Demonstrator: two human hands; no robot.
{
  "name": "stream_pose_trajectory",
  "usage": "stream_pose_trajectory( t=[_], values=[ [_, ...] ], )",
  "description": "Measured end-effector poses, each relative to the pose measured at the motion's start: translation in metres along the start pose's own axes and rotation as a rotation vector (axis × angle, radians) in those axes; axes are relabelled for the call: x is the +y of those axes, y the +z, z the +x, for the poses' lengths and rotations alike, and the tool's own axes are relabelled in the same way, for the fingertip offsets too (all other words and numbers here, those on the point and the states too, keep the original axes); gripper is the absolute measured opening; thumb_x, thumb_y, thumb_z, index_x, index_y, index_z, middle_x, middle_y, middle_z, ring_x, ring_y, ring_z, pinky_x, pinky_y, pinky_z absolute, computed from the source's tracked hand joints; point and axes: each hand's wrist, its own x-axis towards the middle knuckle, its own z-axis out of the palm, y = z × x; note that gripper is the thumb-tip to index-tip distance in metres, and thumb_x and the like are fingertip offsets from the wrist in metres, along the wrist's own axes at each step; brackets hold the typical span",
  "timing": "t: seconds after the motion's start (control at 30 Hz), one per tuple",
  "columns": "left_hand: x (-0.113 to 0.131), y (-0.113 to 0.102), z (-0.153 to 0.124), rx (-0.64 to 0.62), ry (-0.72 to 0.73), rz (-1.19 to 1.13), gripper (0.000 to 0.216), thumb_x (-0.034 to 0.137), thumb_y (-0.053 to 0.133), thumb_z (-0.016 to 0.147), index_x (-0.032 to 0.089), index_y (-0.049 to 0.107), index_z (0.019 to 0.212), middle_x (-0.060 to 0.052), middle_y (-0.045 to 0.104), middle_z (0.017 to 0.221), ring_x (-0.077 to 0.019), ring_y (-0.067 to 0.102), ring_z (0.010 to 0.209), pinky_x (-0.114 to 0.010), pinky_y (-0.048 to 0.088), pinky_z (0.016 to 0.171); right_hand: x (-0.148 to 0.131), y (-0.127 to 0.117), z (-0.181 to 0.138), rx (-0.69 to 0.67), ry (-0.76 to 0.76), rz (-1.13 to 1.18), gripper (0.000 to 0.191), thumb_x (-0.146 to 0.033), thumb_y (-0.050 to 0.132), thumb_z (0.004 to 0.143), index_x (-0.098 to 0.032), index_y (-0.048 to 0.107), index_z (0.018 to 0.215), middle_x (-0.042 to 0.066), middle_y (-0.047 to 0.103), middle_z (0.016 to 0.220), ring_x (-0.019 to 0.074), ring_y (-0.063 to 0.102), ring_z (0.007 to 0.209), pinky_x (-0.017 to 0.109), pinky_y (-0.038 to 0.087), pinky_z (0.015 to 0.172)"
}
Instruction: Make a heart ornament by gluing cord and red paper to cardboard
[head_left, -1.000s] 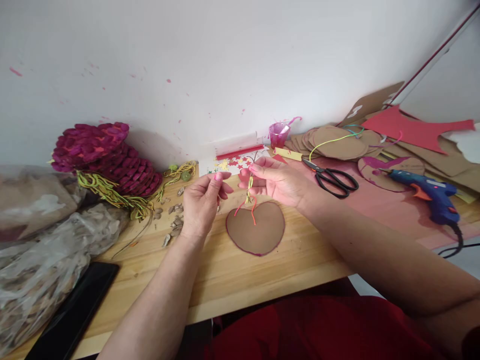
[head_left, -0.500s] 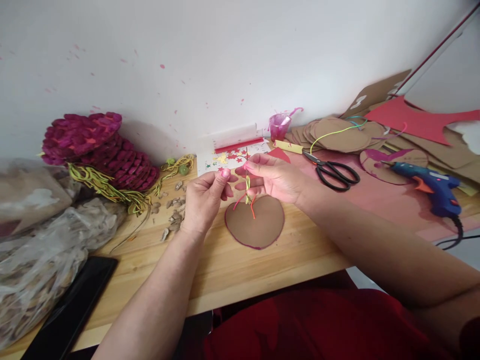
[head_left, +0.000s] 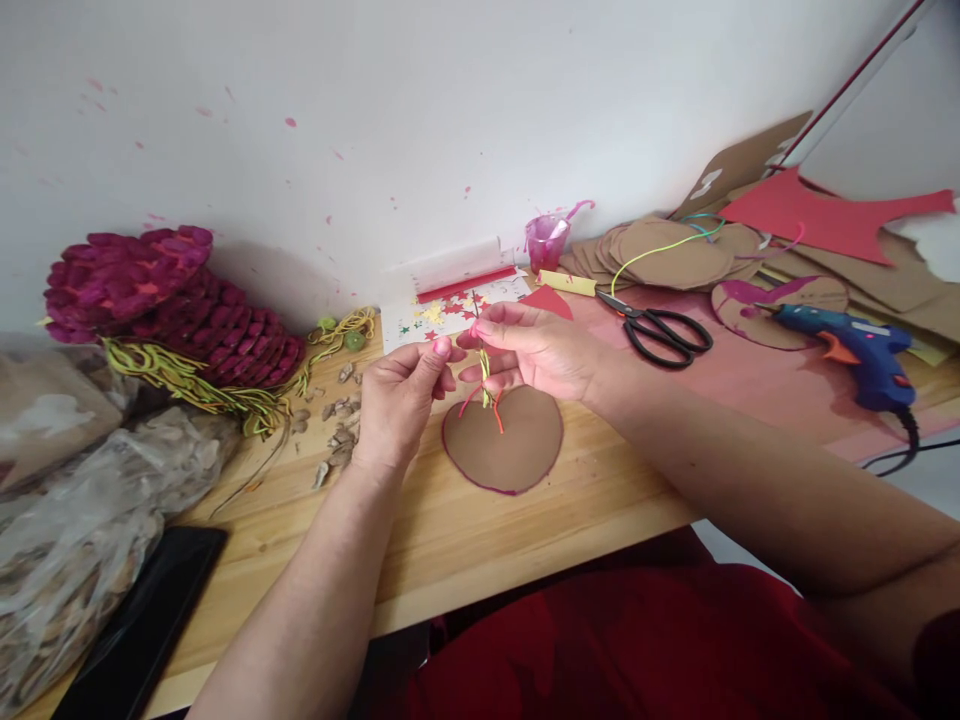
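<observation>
My right hand (head_left: 544,350) pinches a small bundle of yellow-green cord (head_left: 486,372) between thumb and finger. A thin dark end of it sticks up above the thumb, and orange-red cord ends hang below. Close beside it on the left, my left hand (head_left: 401,400) is closed, thumb against forefinger; whatever lies in that pinch is too small to make out. Both hands are over the top of a brown cardboard heart (head_left: 502,455) with a purple edge, which lies flat on the wooden table (head_left: 435,570).
Left are a magenta-covered craft piece (head_left: 187,300) with yellow cords, brown shell-like bits (head_left: 341,435), a plastic bag (head_left: 97,560) and a black flat object (head_left: 150,620). Right are black-handled scissors (head_left: 664,335), a blue glue gun (head_left: 862,350) and cardboard discs (head_left: 675,250). Paper stars (head_left: 431,312) lie behind.
The whole view has shifted slightly, so things sit a little further left. Both hands keep nearly the same pose around the cord bundle.
</observation>
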Motion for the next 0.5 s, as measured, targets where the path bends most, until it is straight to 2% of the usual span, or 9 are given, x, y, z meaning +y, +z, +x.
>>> stream_pose_trajectory(
  t=[0.1, 0.2, 0.3, 0.4, 0.5],
  values=[
    [-0.0004, 0.0005, -0.0002, 0.037, 0.000, -0.004, 0.040, 0.053, 0.063, 0.088, 0.019, 0.076, 0.072, -0.001, 0.059, 0.056, -0.0091, 0.047, 0.050, -0.023, 0.037, 0.047, 0.0009, 0.0001, 0.0001, 0.003, -0.003, -0.012, 0.019, -0.031, 0.079, 0.082, -0.022, 0.063, 0.087, 0.002, 0.075, 0.098, 0.0201, 0.076, 0.074, 0.026, 0.060, 0.056],
    [-0.0022, 0.0013, 0.0001, -0.003, -0.017, -0.062, 0.029, 0.047, 0.066, 0.088, 0.021, 0.079, 0.091, -0.002, 0.066, 0.072, -0.0091, 0.054, 0.060, -0.020, 0.041, 0.053, 0.0021, 0.0003, -0.0004, -0.013, 0.006, -0.027, 0.019, -0.031, 0.079, 0.082, -0.022, 0.062, 0.087, 0.003, 0.075, 0.098, 0.0198, 0.076, 0.074, 0.026, 0.060, 0.057],
    [-0.0038, 0.0033, -0.0005, -0.120, -0.096, -0.166, 0.027, 0.041, 0.074, 0.082, 0.023, 0.078, 0.102, -0.002, 0.071, 0.087, -0.0105, 0.061, 0.074, -0.021, 0.048, 0.067, 0.0038, 0.0003, -0.0004, -0.029, 0.000, -0.036, 0.018, -0.030, 0.078, 0.082, -0.023, 0.062, 0.086, 0.001, 0.074, 0.091, 0.0189, 0.075, 0.073, 0.024, 0.060, 0.057],
    [-0.0050, 0.0064, -0.0017, -0.208, -0.210, -0.271, 0.031, 0.042, 0.081, 0.074, 0.019, 0.078, 0.094, -0.002, 0.072, 0.081, -0.0122, 0.062, 0.070, -0.027, 0.051, 0.074, 0.0055, 0.0003, 0.0001, -0.037, -0.008, -0.039, 0.017, -0.030, 0.078, 0.082, -0.023, 0.063, 0.086, 0.000, 0.073, 0.084, 0.0170, 0.074, 0.070, 0.024, 0.060, 0.057],
    [-0.0066, 0.0088, -0.0020, -0.227, -0.290, -0.351, 0.029, 0.041, 0.087, 0.067, 0.017, 0.078, 0.082, -0.001, 0.069, 0.067, -0.0112, 0.059, 0.061, -0.026, 0.050, 0.069, 0.0070, 0.0001, 0.0007, -0.041, -0.001, -0.047, 0.018, -0.031, 0.079, 0.081, -0.023, 0.064, 0.087, 0.000, 0.074, 0.084, 0.0165, 0.073, 0.068, 0.025, 0.060, 0.057]
  ],
)
